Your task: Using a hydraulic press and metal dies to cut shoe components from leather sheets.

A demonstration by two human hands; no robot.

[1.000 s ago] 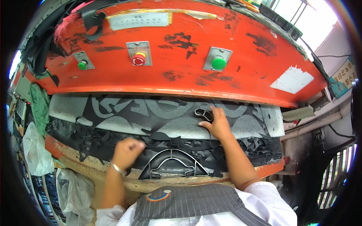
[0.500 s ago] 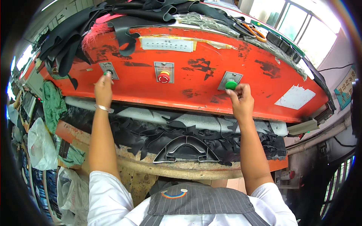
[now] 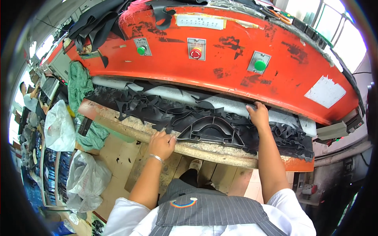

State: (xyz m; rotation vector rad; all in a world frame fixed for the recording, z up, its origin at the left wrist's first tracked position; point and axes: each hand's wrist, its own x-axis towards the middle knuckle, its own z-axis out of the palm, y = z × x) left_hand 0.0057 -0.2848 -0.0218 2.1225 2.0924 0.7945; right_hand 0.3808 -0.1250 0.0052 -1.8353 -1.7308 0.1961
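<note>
My left hand [image 3: 162,144] rests at the front edge of the pale worn board [image 3: 204,151], beside the left corner of a metal cutting die [image 3: 212,129]. Its fingers lie over the edge, tips against black scraps. The arched die lies on black sheet material [image 3: 189,122]. My right hand [image 3: 259,115] reaches over the scraps, just below the red press beam [image 3: 220,84]. Its fingers are bent round toward the thumb, at the dark material; what is between them is too small to tell. Both green buttons, left [image 3: 141,50] and right [image 3: 260,65], are untouched.
A red stop button [image 3: 195,52] sits between the green ones. Black cut scraps [image 3: 143,106] heap along the board. Black sheets [image 3: 98,25] drape over the beam's top. Plastic bags [image 3: 87,181] and green cloth [image 3: 80,82] hang at left. Another person [image 3: 30,98] stands far left.
Both hands have left the green buttons and come down toward me. The left moved to the board's front edge, the right to the scraps under the beam. My view has shifted downward.
</note>
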